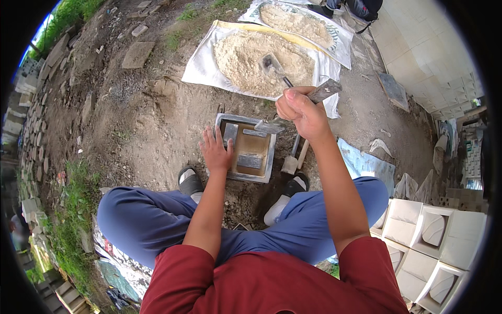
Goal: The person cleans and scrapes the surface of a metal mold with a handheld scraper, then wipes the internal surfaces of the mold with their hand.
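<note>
A grey rectangular mould frame (271,157) lies on the ground between my feet, with several grey blocks and a layer of brown material inside. My left hand (215,152) rests at its left side, fingers spread, fingertips near a long grey block (230,133). Above the mould's far right corner, my right hand (304,112) is closed around the middle of a flat grey bar (325,90). One end of the bar reaches down over the mould's rim; the other points up to the right. Beyond that hand, a scoop (271,64) lies in a heap of pale powder (238,57).
The powder heap lies on a white sack sheet (201,65), with a second heap (298,23) behind. A grey-headed tool (289,165) lies right of the mould. Pale patterned blocks (405,217) stack at the right. A wall (429,47) rises at far right; someone's foot shows at the top.
</note>
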A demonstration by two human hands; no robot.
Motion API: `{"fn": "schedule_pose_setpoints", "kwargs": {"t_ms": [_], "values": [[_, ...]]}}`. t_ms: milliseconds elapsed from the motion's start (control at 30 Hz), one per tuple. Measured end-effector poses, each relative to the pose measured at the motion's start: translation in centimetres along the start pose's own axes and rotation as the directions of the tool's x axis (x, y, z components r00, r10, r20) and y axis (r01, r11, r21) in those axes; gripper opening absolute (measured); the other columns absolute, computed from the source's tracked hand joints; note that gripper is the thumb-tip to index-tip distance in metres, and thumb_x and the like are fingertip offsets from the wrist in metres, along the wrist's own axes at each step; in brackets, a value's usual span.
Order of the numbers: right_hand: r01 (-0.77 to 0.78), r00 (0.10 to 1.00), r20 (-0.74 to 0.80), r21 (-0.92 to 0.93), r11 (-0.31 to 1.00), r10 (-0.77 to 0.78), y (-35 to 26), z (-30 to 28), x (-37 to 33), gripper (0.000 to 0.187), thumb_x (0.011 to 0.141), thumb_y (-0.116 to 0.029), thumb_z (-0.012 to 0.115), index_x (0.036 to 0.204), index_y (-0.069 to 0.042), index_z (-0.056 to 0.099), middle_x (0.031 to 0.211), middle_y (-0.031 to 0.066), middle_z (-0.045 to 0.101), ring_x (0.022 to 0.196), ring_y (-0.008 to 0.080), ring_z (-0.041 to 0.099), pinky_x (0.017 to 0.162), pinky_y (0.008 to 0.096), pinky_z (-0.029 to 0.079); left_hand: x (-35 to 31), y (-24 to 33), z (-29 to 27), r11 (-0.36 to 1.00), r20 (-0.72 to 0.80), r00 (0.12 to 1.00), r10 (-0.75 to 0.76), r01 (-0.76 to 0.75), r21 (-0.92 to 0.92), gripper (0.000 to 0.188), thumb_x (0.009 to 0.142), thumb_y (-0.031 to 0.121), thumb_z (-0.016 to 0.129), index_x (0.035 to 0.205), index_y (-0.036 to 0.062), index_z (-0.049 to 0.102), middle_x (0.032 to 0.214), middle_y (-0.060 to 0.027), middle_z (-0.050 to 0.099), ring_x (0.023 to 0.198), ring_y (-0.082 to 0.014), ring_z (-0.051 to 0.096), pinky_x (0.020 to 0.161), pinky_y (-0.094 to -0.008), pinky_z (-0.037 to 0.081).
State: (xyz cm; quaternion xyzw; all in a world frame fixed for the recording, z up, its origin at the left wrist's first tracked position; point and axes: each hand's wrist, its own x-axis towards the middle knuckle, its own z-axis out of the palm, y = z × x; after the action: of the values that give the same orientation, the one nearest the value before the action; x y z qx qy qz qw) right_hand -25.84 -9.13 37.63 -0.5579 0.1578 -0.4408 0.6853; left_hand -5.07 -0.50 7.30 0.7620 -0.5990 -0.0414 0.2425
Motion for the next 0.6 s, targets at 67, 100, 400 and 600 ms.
{"fn": "schedule_pose_setpoints", "kwargs": {"t_ms": [67,100,400,600], "values": [[-0.036,0.999,-0.013,0.042,0.998,0.036,3.2,-1.0,1.7,0.035,0.104,-0.014,0.054,0.070,-0.008,0.045,0.059,-0.0062,0.028,0.052,0.0091,0.023,0.052,0.0311,0.019,0.3,0.1,0.2,0.996,0.031,0.996,-0.079,0.078,0.043,0.081,0.101,0.050,0.053,0.164,0.0051,0.028,0.170,-0.0186,0.029,0.156,-0.0377,0.027,0.126,-0.0558,0.020],[-0.042,0.999,-0.006,0.067,0.997,0.042,4.7,-1.8,2.4,0.037,0.104,-0.014,0.055,0.069,-0.008,0.044,0.058,-0.0059,0.028,0.052,0.0090,0.024,0.052,0.0310,0.020,0.4,0.7,0.1,0.995,0.039,0.995,-0.092,0.091,0.029,0.086,0.098,0.053,0.056,0.163,0.0030,0.028,0.169,-0.0194,0.029,0.156,-0.0389,0.028,0.125,-0.0559,0.023],[-0.140,0.990,0.008,-0.005,0.990,0.140,15.7,-4.1,5.8,0.042,0.102,-0.014,0.061,0.066,-0.003,0.042,0.060,-0.0040,0.038,0.057,0.0070,0.031,0.053,0.0299,0.025,1.3,0.8,-1.2,0.990,0.153,0.978,-0.141,0.141,0.011,0.103,0.089,0.060,0.064,0.162,0.0000,0.025,0.164,-0.0229,0.035,0.152,-0.0408,0.034,0.121,-0.0558,0.029],[-0.155,0.988,-0.031,-0.176,0.972,0.152,20.1,-4.8,6.5,0.031,0.099,-0.015,0.064,0.074,0.001,0.059,0.062,-0.0005,0.050,0.057,0.0085,0.040,0.053,0.0307,0.032,1.7,0.8,-1.4,0.991,0.169,0.976,-0.135,0.134,0.016,0.105,0.087,0.059,0.066,0.163,0.0001,0.024,0.163,-0.0232,0.036,0.151,-0.0414,0.035,0.121,-0.0554,0.031]]}}
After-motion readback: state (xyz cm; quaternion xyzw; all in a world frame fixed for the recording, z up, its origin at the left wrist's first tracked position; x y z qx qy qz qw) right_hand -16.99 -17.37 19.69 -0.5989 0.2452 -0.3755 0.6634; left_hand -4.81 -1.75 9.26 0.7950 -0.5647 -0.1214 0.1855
